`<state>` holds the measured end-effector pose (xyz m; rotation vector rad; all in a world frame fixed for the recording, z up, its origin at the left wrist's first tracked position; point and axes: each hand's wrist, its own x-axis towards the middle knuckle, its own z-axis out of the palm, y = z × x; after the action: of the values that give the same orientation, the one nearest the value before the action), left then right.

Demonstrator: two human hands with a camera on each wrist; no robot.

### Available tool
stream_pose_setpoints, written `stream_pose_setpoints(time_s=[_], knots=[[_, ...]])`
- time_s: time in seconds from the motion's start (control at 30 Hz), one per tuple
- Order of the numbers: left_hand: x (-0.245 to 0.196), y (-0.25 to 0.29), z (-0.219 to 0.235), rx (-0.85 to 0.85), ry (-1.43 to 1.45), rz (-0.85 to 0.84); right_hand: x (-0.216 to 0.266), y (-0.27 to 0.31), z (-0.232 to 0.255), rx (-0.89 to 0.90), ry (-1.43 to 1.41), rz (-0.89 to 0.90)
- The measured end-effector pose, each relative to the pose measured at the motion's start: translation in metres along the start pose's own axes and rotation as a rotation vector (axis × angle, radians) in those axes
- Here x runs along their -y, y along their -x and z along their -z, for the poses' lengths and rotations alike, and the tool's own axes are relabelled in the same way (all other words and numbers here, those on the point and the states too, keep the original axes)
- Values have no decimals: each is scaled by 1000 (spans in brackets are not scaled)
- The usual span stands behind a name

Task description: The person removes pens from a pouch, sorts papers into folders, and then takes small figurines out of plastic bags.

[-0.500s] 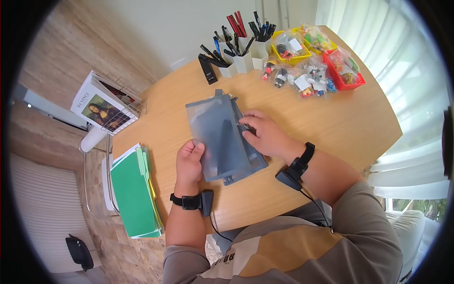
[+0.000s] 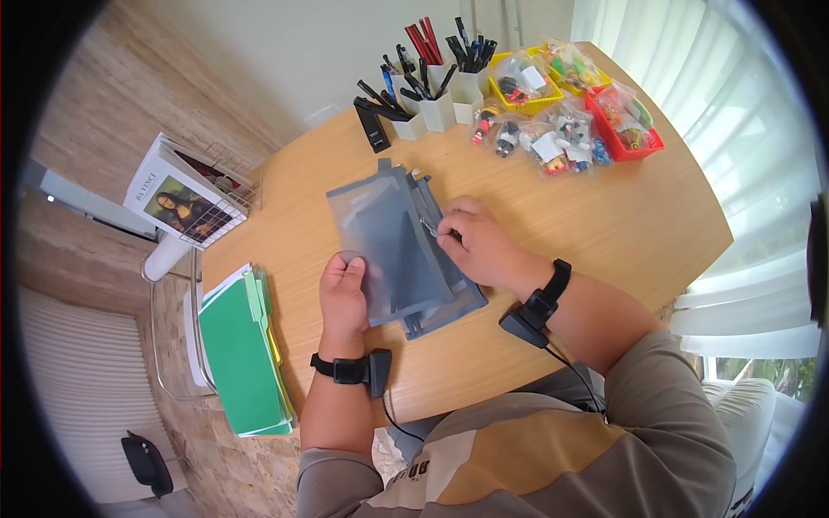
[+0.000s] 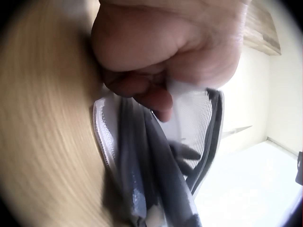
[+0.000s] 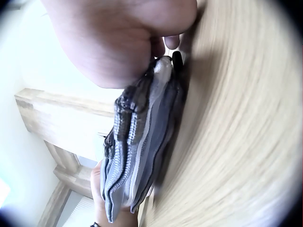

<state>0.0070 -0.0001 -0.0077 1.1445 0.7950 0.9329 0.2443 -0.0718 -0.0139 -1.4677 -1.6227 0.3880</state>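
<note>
Grey translucent mesh zipper pouches lie in a stack at the middle of the table. My left hand (image 2: 344,293) grips the left edge of the upper pouch (image 2: 371,233), thumb on top and the other fingers underneath. A second pouch (image 2: 449,309) shows below it, shifted to the right. My right hand (image 2: 484,243) is at the zipped right side, thumb and index finger pinching the pouch edge near a small metallic piece. In the right wrist view, the layered zipper edges (image 4: 128,142) stand beside that hand, whose fingertips are mostly hidden. Dark folds (image 3: 151,165) show inside in the left wrist view.
White pen holders (image 2: 438,114) with pens stand at the back, a black stapler (image 2: 372,129) beside them. Bagged small toys (image 2: 561,142), yellow baskets (image 2: 528,102) and a red basket (image 2: 635,148) sit back right. Green folders (image 2: 246,354) and a wire rack (image 2: 233,216) line the left edge.
The upper pouch has shifted left and slightly turned with my left hand, so more of the lower pouch shows on the right. My right hand stays at the zipped side.
</note>
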Motion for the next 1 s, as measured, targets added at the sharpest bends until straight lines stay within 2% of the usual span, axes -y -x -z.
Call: stream_pose_setpoints(time_s=[0.07,0.1,0.17,0.27,0.3,0.37,0.43,0.47,0.53,0.57,0.6,0.63,0.67,0.73,0.77,0.83,0.9,0.97,1.0], knots=[[1,-2,5,-110,29,13,6,0,2,-46,-8,65],[1,-2,5,-110,29,13,12,1,4,-48,-34,101],[2,-4,4,-232,116,-51,19,4,5,-49,-61,136],[-1,-8,14,-253,229,-71,26,6,6,-13,-57,219],[-2,-8,16,-255,229,-71,27,6,9,54,-128,241],[-15,-8,10,-419,230,-65,26,5,11,120,-199,263],[-15,-7,20,-371,227,-62,21,3,12,246,-336,351],[-14,-7,23,-323,226,-60,20,3,12,246,-336,350],[-15,-6,20,-266,235,-72,17,3,9,101,-348,467],[-16,-6,19,-209,244,-84,13,3,5,102,-349,467],[-13,-5,22,-210,243,-83,9,4,0,-8,-258,305],[-11,-3,25,-84,256,-56,7,4,-3,-116,-166,143],[-9,-2,27,42,269,-27,6,5,-3,-116,-166,141],[-5,-2,21,63,224,26,5,5,-2,-85,-158,-115],[-5,-2,15,84,179,76,6,6,0,-85,-157,-117],[-6,0,6,51,102,77,11,6,4,32,-96,-166],[-4,2,0,21,24,78,15,5,7,47,-108,-196],[-1,4,-4,-149,-329,21,16,5,6,62,-121,-225],[0,5,-3,-149,-329,22,14,5,3,31,-132,-200]])
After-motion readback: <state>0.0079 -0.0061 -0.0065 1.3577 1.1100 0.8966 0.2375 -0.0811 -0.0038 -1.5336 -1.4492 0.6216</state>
